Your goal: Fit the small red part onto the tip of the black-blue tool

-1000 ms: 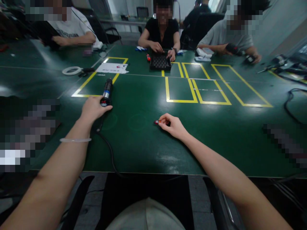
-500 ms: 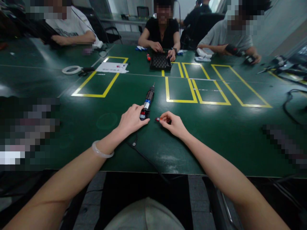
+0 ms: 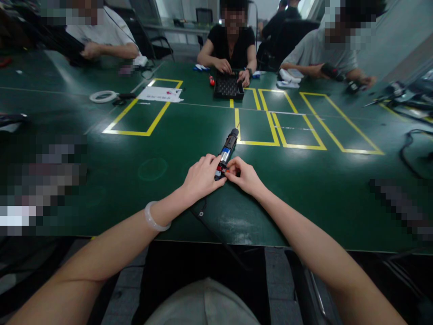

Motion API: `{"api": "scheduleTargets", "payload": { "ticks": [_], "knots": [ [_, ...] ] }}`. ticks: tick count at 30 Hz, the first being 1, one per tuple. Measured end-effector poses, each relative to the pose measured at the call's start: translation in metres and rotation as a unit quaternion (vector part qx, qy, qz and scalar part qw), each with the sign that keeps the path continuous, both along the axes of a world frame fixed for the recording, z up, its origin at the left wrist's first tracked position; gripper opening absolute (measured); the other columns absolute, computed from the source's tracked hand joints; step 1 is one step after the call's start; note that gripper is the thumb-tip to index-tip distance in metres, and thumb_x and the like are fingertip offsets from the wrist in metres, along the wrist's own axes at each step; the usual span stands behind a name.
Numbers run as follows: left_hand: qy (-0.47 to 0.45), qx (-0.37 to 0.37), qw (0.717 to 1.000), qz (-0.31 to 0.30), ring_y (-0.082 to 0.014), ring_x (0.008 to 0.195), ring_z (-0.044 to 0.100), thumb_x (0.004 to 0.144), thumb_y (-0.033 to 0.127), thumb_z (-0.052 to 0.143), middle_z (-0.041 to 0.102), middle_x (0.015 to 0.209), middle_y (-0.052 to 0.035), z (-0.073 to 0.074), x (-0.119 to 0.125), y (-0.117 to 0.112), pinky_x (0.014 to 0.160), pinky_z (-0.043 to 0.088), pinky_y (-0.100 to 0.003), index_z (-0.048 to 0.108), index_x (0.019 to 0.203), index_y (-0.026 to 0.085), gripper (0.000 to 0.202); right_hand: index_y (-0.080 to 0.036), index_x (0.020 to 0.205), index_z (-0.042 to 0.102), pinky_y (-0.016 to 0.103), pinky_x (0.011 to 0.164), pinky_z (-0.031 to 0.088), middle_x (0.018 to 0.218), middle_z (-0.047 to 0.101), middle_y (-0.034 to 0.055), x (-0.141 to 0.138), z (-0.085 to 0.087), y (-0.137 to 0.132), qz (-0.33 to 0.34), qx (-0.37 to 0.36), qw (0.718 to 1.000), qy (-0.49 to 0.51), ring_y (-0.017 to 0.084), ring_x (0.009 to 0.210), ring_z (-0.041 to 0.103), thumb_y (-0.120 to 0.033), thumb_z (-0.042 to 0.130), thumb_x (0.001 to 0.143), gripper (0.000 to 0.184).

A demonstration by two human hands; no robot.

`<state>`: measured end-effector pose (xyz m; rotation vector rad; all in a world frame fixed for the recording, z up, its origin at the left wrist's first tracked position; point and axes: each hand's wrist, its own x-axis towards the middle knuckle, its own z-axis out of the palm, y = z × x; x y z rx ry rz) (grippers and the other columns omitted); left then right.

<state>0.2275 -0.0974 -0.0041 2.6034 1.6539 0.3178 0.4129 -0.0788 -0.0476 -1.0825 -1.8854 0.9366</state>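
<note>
My left hand (image 3: 202, 177) is wrapped round the rear end of a black electric screwdriver (image 3: 227, 148) with a blue band, which points away from me over the green table (image 3: 176, 135). Its black cable (image 3: 206, 223) trails back off the near edge. My right hand (image 3: 246, 176) pinches a small red and orange part (image 3: 226, 170), too small to name, right against the screwdriver's rear end. Both hands meet at the table's middle, close to me.
Yellow tape rectangles (image 3: 280, 128) mark the table. Across it, a person's hands rest at a black tray (image 3: 228, 86). A white sheet (image 3: 159, 94) and a white ring (image 3: 102, 96) lie far left. Other people sit at both far corners. Cables (image 3: 411, 144) lie at right.
My left hand carried the screwdriver from the left side of the table rightward to my right hand. The right hand barely moved and kept its pinch on the small red part.
</note>
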Motion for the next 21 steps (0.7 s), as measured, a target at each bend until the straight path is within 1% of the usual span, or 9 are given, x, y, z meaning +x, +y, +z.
{"api": "scheduleTargets", "payload": {
  "ticks": [3, 5, 8, 10, 15, 21],
  "knots": [
    [0.009, 0.012, 1.0, -0.003, -0.0291, 0.11, 0.056, 0.09, 0.045, 0.057, 0.055, 0.125, -0.0136, -0.002, 0.0, 0.0, 0.084, 0.05, -0.039, 0.048, 0.138, 0.021, 0.054, -0.02, 0.086, 0.057, 0.026, 0.064, 0.044, 0.07, 0.059, -0.0029, 0.0, 0.002, -0.001, 0.009, 0.016, 1.0, -0.01, 0.013, 0.064, 0.054, -0.024, 0.062, 0.083, 0.007],
    [0.016, 0.02, 1.0, -0.002, -0.0296, 0.11, 0.056, 0.091, 0.044, 0.056, 0.055, 0.125, -0.0144, -0.004, 0.001, -0.001, 0.084, 0.05, -0.039, 0.047, 0.139, 0.021, 0.055, -0.02, 0.082, 0.059, 0.026, 0.065, 0.044, 0.074, 0.062, -0.0009, 0.001, 0.004, -0.001, 0.012, 0.024, 0.999, -0.021, 0.013, 0.066, 0.056, -0.025, 0.062, 0.085, 0.007],
    [0.022, 0.02, 1.0, 0.004, -0.0301, 0.11, 0.055, 0.092, 0.045, 0.052, 0.054, 0.126, -0.0155, -0.004, 0.003, -0.001, 0.081, 0.05, -0.04, 0.043, 0.143, 0.021, 0.057, -0.019, 0.087, 0.061, 0.027, 0.069, 0.046, 0.08, 0.065, 0.0005, 0.002, 0.006, -0.003, 0.02, 0.025, 0.999, -0.018, 0.014, 0.07, 0.059, -0.027, 0.06, 0.088, 0.008],
    [0.023, 0.014, 1.0, 0.009, -0.0302, 0.109, 0.055, 0.093, 0.046, 0.05, 0.053, 0.126, -0.0155, -0.003, 0.003, 0.0, 0.079, 0.05, -0.04, 0.04, 0.147, 0.021, 0.06, -0.02, 0.091, 0.061, 0.028, 0.071, 0.046, 0.081, 0.065, 0.0005, 0.002, 0.008, -0.004, 0.026, 0.028, 0.999, -0.013, 0.015, 0.072, 0.06, -0.028, 0.06, 0.089, 0.008],
    [0.032, 0.01, 0.999, 0.017, -0.0292, 0.106, 0.055, 0.093, 0.048, 0.049, 0.053, 0.124, -0.0134, -0.002, 0.0, 0.004, 0.079, 0.049, -0.039, 0.038, 0.15, 0.026, 0.062, -0.02, 0.097, 0.059, 0.028, 0.074, 0.047, 0.083, 0.063, 0.0005, 0.003, 0.006, -0.004, 0.018, 0.031, 0.999, -0.012, 0.015, 0.076, 0.059, -0.03, 0.058, 0.091, 0.012],
    [0.05, 0.019, 0.998, 0.017, -0.0299, 0.108, 0.052, 0.093, 0.049, 0.05, 0.052, 0.127, -0.0139, -0.003, -0.014, 0.011, 0.083, 0.048, -0.039, 0.035, 0.153, 0.027, 0.065, -0.02, 0.101, 0.06, 0.029, 0.074, 0.047, 0.082, 0.063, 0.0007, 0.01, 0.003, -0.003, -0.004, 0.032, 0.999, -0.009, 0.015, 0.076, 0.06, -0.031, 0.057, 0.091, 0.015]
  ]
}}
